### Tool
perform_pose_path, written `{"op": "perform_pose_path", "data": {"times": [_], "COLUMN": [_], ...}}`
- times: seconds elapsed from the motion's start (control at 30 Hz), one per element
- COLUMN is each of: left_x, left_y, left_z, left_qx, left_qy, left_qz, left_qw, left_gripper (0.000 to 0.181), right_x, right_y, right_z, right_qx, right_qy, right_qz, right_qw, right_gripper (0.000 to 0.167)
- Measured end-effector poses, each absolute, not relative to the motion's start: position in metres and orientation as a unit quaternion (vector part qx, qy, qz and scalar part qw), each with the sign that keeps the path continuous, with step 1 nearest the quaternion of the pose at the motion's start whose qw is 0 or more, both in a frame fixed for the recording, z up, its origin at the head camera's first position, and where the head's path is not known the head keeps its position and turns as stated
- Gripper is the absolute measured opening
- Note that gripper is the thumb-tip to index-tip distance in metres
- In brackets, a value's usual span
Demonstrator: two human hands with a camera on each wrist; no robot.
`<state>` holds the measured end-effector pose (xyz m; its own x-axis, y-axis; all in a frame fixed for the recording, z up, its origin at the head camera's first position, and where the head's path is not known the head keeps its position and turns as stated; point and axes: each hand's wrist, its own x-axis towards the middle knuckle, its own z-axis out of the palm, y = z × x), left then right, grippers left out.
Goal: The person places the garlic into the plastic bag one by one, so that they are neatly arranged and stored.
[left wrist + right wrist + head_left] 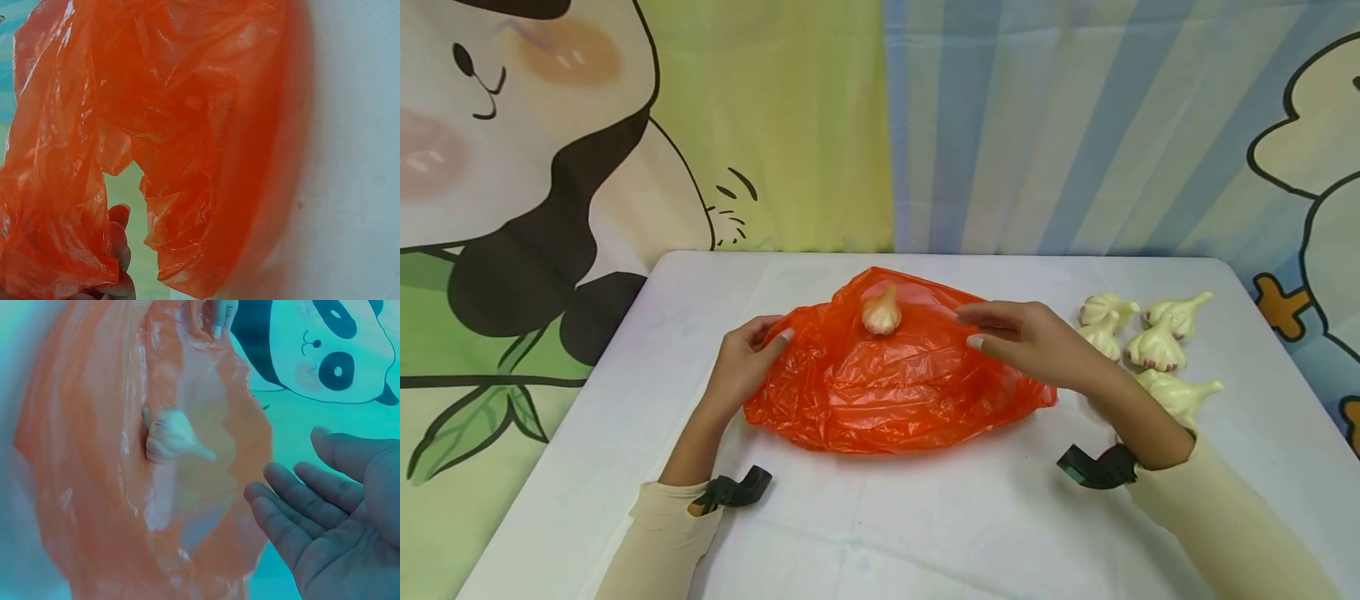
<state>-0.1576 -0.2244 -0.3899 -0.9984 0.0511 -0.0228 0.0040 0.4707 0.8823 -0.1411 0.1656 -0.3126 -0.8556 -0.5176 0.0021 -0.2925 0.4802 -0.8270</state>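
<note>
A crumpled red-orange plastic bag (910,408) lies on the table with its mouth spread. My left hand (747,362) pinches the bag's left edge between thumb and fingers; in the left wrist view its fingertips (120,240) show beside the film. One pale garlic bulb (881,312) is at the bag's mouth, against the far side; whether it rests on the film or is in the air, I cannot tell. By the right side of the bag, my right hand (1037,342) has its fingers extended and apart from the thumb, holding nothing. The right wrist view shows the same garlic bulb (172,436) beyond those fingers.
Several garlic bulbs (1157,346) are grouped at the table's right, partly behind my right forearm. The white table (865,533) ends at a printed curtain (1000,125) at the back. Each wrist carries a small black camera mount (1097,468).
</note>
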Motion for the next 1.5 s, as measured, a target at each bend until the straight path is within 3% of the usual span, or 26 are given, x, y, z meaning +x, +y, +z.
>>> {"op": "perform_pose_path", "data": {"times": [0.63,0.97,1.5], "left_x": [-0.158,-0.156,-0.157], "left_y": [-0.224,-0.224,-0.225], "left_z": [-0.391,-0.389,-0.391], "left_qx": [0.015,0.02,0.014], "left_qy": [0.855,0.853,0.857], "left_qz": [0.518,0.521,0.514], "left_qw": [0.02,0.02,0.018], "left_gripper": [0.041,0.042,0.042], "right_x": [-0.106,-0.086,-0.047], "right_y": [0.221,0.251,0.303], "right_z": [-0.313,-0.315,-0.338], "right_qx": [-0.233,-0.206,-0.083], "right_qy": [0.859,0.873,0.919], "right_qz": [-0.451,-0.442,-0.384], "right_qw": [0.073,0.018,-0.034], "right_gripper": [0.037,0.037,0.036]}}
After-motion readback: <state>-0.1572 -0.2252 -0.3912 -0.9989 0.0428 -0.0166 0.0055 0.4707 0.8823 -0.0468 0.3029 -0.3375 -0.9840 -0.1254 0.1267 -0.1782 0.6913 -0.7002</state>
